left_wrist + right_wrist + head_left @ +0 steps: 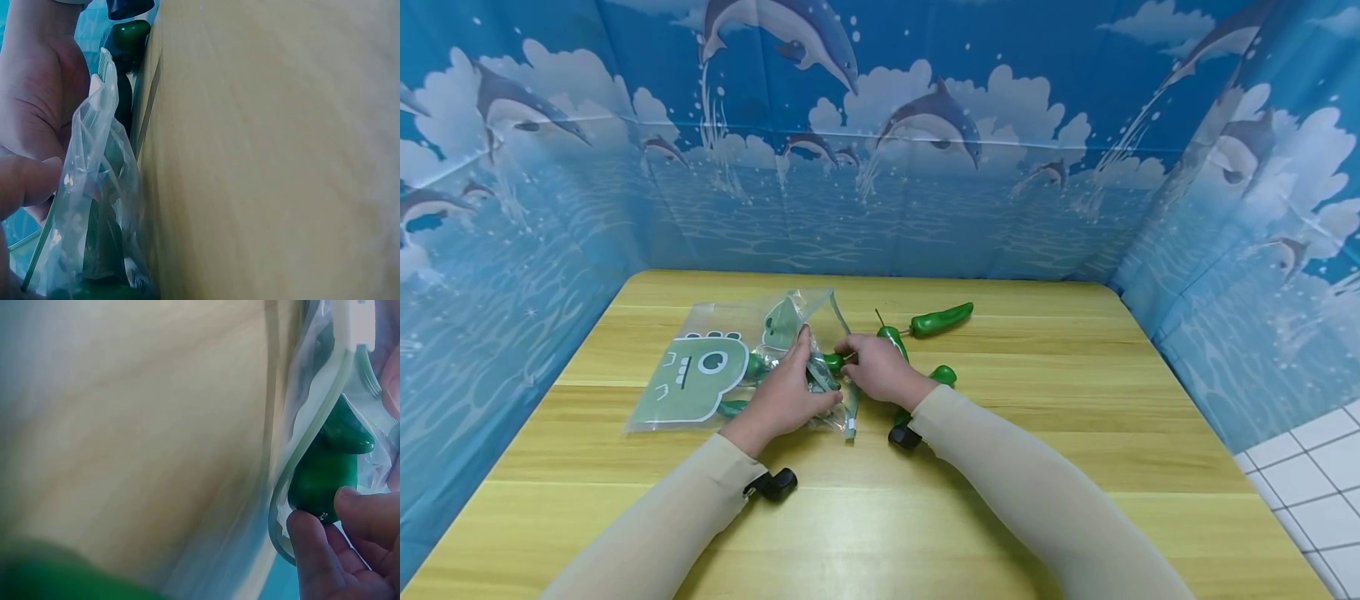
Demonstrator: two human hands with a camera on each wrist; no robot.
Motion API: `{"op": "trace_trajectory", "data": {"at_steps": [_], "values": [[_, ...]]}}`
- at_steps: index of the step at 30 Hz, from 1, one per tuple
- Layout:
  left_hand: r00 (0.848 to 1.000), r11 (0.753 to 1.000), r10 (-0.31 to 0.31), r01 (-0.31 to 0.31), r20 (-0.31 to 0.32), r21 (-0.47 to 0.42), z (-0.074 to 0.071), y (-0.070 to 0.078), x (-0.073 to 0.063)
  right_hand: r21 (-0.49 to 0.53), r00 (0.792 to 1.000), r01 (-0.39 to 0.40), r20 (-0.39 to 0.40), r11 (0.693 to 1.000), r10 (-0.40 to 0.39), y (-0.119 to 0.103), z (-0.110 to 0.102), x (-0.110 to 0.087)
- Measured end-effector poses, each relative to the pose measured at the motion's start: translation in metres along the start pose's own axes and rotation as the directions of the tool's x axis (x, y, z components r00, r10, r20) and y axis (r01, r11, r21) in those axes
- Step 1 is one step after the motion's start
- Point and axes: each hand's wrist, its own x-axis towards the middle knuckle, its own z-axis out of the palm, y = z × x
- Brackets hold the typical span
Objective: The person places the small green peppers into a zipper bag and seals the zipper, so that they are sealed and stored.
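Observation:
A clear zip bag (696,392) printed with green cartoon monsters lies on the table, its mouth facing right. Green peppers, among them one at the bag's lower edge (732,408), show through the plastic. My left hand (784,393) grips the bag near its mouth, thumb and fingers spread across the folded plastic. With the fingertips of my right hand (883,367) I hold a green pepper (325,478) by one end, inside the bag's opening. The white zip slider (354,325) hangs at the near end of the mouth.
Right of the bag, a long green pepper (942,319) lies farthest back. A second pepper (891,336) sits just behind my right hand, and another (943,376) lies beside the wrist. A dolphin-print curtain (880,208) surrounds the wooden table (1045,400).

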Motion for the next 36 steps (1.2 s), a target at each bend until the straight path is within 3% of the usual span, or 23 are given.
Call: {"op": "trace_trajectory", "data": {"at_steps": [36], "values": [[1.000,1.000,-0.004,0.004,0.013,0.000,-0.0007,0.0013,0.0005,0.034,0.993,0.054,0.102,0.998,-0.058,-0.0047,-0.0051,-0.0051]]}}
